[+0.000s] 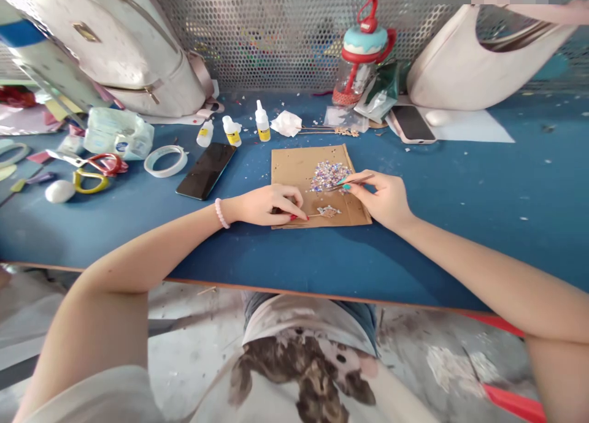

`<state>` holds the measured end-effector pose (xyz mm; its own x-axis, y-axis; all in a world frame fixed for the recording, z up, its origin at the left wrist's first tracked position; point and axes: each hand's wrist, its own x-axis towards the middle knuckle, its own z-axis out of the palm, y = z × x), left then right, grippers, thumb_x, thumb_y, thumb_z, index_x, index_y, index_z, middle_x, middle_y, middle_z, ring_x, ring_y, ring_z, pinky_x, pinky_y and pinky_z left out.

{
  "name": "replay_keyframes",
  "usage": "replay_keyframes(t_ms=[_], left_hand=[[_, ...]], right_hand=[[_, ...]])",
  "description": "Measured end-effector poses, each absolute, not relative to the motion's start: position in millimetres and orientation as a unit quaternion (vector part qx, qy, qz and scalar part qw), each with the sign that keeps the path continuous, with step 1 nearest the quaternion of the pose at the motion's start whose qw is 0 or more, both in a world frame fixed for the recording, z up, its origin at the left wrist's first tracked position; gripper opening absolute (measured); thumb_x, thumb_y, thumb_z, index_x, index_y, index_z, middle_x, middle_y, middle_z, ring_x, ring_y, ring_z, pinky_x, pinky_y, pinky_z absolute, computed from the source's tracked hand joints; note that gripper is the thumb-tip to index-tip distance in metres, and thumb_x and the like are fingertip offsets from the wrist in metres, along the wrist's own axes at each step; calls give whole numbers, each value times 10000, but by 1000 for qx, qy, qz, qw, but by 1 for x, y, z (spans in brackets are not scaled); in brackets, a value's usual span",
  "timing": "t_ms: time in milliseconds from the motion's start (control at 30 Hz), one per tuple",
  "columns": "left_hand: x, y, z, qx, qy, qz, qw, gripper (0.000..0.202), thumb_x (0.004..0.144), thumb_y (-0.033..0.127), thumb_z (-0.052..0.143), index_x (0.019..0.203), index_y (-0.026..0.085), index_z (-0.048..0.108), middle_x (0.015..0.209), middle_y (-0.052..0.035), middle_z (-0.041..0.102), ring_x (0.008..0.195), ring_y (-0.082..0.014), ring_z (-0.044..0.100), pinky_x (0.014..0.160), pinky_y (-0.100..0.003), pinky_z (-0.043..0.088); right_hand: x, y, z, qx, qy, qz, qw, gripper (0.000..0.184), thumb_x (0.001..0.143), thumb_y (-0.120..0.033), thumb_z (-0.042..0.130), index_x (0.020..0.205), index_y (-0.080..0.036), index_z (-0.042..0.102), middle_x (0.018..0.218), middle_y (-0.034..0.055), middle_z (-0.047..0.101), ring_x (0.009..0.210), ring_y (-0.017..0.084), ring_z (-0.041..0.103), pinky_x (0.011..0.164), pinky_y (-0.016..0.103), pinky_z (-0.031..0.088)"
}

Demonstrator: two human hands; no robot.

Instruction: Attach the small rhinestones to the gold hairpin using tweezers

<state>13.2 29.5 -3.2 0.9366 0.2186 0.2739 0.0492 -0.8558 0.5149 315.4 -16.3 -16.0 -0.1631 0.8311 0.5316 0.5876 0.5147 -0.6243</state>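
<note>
A sheet of brown cardboard (294,165) lies on the blue table, with a heap of small sparkling rhinestones (327,174) on its right half. My right hand (385,199) pinches a pair of metal tweezers (361,179), their tips down at the lower edge of the heap. My left hand (273,205) rests on the cardboard's lower left. Its fingers close on the shaft of a thin stick with a gem-studded head (328,211), which points right and lies just below the heap. Whether the tweezers grip a stone is too small to tell.
Beyond the cardboard stand small glue bottles (262,125), a crumpled tissue (287,124) and thin sticks (322,130). To the left lie a black phone (206,171), a tape roll (165,161) and scissors (91,181). A tumbler (356,73), another phone (414,125) and bags stand behind.
</note>
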Motion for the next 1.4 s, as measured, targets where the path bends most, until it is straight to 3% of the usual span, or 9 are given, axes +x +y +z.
replay_keyframes(t_ms=[233,500,700,933,1400], left_hand=[[14,29,-2,946,72,169,266,270,1003,230,572,1168,249,785,1061,-102,687,805,-122,657,788,-211,518],[13,30,-3,947,67,168,265,281,1009,243,555,1177,249,781,1067,-112,687,818,-135,666,801,-238,525],[13,29,-1,950,62,165,259,289,1011,243,545,1187,251,775,1064,-111,690,809,-135,659,807,-240,528],[13,28,0,953,69,157,251,317,1013,223,507,1180,239,775,1074,-108,676,811,-125,649,810,-229,525],[12,26,3,957,63,153,239,310,987,183,523,1176,228,764,1085,-113,674,824,-137,646,832,-265,533]], right_hand=[[314,-19,-14,-443,-778,148,419,108,877,-343,710,867,-278,796,901,15,807,769,189,742,708,325,578],[317,-15,-15,-459,-759,133,442,143,910,-321,662,899,-248,784,943,36,805,846,204,757,781,347,588],[317,-19,-11,-443,-784,138,412,127,902,-332,673,875,-275,784,918,9,807,815,189,753,773,333,599],[321,-14,-11,-461,-765,116,435,116,889,-257,663,892,-245,778,944,33,809,825,200,762,759,344,600],[324,-13,-9,-480,-758,117,427,119,880,-299,666,882,-280,784,934,8,812,846,209,771,741,338,624]])
